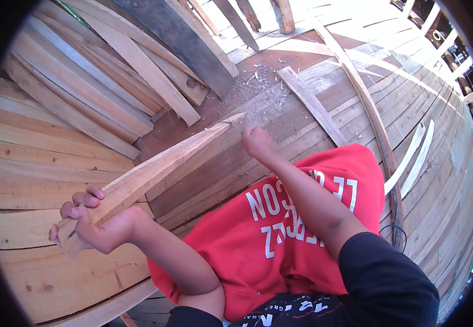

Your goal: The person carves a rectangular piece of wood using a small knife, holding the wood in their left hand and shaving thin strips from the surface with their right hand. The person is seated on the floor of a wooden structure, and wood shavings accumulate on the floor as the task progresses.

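My left hand (86,220) wraps round the near end of a long wooden plank (157,170), thumb and fingers on opposite sides. The plank is pale and rough-faced. It slants away to the upper right and narrows to a pointed tip, with a short dark mark close to the point. Just right of that tip, my right hand (258,143) is closed, its fingers curled in and turned away from view. Whether it grips anything small cannot be made out. Red cloth with white lettering (236,218) covers my lap beneath both forearms.
Several loose boards (84,71) lean at the upper left beside a dark grey beam (185,46). Wood shavings (258,87) litter the plank floor. A short board (313,106), a long curved strip (373,109) and two pale strips (419,158) lie to the right.
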### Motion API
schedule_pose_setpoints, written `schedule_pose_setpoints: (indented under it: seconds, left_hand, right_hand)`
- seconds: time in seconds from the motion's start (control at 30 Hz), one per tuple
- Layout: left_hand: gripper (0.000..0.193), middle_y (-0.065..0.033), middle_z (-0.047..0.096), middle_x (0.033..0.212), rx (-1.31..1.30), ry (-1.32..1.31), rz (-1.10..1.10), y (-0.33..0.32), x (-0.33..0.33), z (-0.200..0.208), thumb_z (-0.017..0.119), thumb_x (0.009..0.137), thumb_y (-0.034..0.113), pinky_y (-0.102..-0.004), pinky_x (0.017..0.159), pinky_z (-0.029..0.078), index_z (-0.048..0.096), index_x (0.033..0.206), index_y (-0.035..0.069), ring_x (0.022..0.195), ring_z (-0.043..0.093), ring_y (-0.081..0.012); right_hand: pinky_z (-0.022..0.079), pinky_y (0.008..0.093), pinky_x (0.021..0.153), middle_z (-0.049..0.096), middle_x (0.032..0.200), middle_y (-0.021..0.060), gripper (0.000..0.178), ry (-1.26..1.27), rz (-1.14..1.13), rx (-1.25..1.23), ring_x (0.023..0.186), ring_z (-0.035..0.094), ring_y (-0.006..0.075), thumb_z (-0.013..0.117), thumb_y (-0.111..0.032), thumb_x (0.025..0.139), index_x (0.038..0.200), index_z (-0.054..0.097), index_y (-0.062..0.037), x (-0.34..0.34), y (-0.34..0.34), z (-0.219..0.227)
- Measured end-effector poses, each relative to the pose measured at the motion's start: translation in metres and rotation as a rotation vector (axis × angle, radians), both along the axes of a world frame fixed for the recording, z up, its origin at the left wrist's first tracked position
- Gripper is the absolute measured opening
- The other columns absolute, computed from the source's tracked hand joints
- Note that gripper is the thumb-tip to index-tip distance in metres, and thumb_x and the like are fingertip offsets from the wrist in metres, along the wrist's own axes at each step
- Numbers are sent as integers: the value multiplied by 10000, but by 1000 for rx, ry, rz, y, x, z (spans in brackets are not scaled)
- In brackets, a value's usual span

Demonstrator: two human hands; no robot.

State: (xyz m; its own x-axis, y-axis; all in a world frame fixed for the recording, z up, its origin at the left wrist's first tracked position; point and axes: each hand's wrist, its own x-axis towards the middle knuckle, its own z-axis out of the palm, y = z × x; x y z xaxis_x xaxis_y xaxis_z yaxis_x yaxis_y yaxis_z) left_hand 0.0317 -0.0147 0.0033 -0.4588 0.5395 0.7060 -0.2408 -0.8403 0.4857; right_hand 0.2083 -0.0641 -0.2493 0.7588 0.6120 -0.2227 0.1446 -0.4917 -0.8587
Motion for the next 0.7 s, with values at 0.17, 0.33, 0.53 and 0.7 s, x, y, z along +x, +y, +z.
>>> schedule_pose_setpoints:
  seconds: [0.17,0.33,0.53,0.7]
  left_hand:
    - [490,-16,424,770,3,16,-84,6,-19,-2,472,670,18,-285,499,370,384,1093,248,566,392,-146]
    - [479,-10,439,760,15,-7,-206,5,-19,-1,474,659,11,-289,511,375,406,1068,252,568,396,-146]
    - [457,-17,450,729,-53,-32,-179,-6,-45,12,491,657,0,-305,511,371,410,1048,223,567,407,-153]
    - [457,2,430,751,-211,-75,24,28,-48,10,477,689,18,-302,521,367,414,1097,215,578,389,-136]
  right_hand:
    - [470,543,879,622,940,356,535,74,277,24,929,610,502,313,-341,953,910,648,73,-37,4,66]
    - [463,544,889,616,943,363,518,66,262,-50,932,608,501,329,-331,950,919,639,83,-10,-5,56]
    - [488,531,883,643,970,329,535,65,386,-71,961,629,472,313,-333,949,921,669,66,-55,-14,101]
    - [470,552,897,629,966,351,535,86,151,-153,959,614,498,328,-339,951,905,658,80,-8,2,1]
